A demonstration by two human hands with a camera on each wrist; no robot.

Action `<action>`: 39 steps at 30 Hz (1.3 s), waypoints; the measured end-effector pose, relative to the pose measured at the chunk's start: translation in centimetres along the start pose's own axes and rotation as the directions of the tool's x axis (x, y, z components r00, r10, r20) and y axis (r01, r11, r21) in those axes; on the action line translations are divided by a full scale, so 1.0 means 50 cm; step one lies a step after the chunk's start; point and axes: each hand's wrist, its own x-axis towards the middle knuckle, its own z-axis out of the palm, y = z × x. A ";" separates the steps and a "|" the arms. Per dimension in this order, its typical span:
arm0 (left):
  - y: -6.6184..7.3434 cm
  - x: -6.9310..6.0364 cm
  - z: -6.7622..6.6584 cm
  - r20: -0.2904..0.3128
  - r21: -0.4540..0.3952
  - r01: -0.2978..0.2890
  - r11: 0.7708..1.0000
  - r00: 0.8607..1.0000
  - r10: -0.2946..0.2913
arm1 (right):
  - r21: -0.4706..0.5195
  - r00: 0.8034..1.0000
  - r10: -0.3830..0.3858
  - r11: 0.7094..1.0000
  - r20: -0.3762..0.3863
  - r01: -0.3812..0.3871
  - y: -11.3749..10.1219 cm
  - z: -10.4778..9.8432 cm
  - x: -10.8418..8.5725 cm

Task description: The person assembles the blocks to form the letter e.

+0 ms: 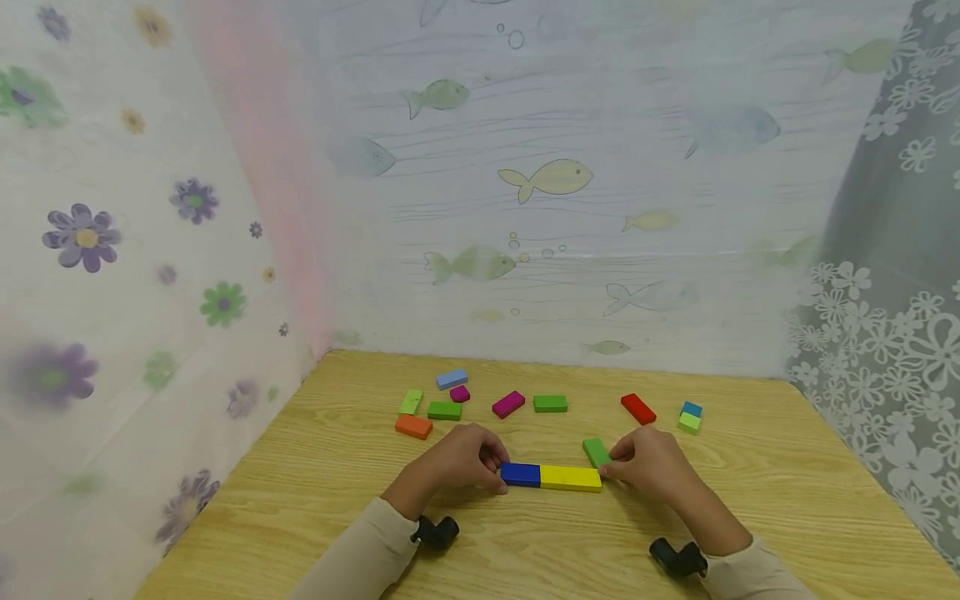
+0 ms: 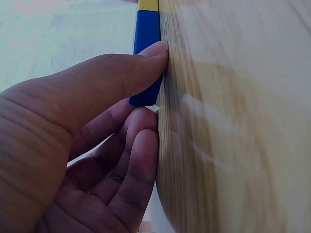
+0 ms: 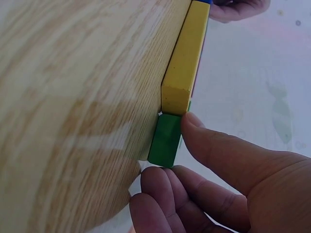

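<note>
A blue block point(image 1: 521, 475) and a longer yellow block point(image 1: 570, 478) lie end to end in a row on the wooden table. My left hand point(image 1: 467, 458) holds the blue block at its left end, the thumb point(image 2: 154, 51) along the near side and the other fingers curled behind and beside it. At the row's right end, my right hand point(image 1: 651, 463) pinches a green block point(image 1: 596, 452) between thumb and fingers. This green block lies at an angle, its near end close to the far right corner of the yellow block. Whether they touch is hard to tell.
Behind the row lie loose blocks: orange point(image 1: 414, 427), lime point(image 1: 411, 402), green point(image 1: 445, 411), light blue point(image 1: 452, 380), magenta point(image 1: 508, 405), another green point(image 1: 551, 404) and red point(image 1: 638, 408). A blue-and-lime pair point(image 1: 690, 417) sits far right. Patterned curtains point(image 1: 555, 308) border the table point(image 1: 337, 517).
</note>
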 end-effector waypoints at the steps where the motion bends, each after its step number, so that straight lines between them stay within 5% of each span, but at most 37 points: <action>1: 0.000 0.000 0.000 0.000 0.000 0.000 1.000 1.000 0.000 | -0.001 1.000 0.000 1.000 0.001 0.000 0.000 0.000 0.000; 25: -0.003 -0.002 -0.001 0.007 -0.012 -0.003 1.000 1.000 0.003 | -0.023 1.000 0.023 0.999 0.015 -0.023 0.000 -0.015 0.007; 39: -0.009 0.002 0.005 0.005 -0.004 0.019 1.000 1.000 -0.019 | -0.046 0.995 -0.099 0.994 -0.009 0.098 -0.008 -0.032 0.043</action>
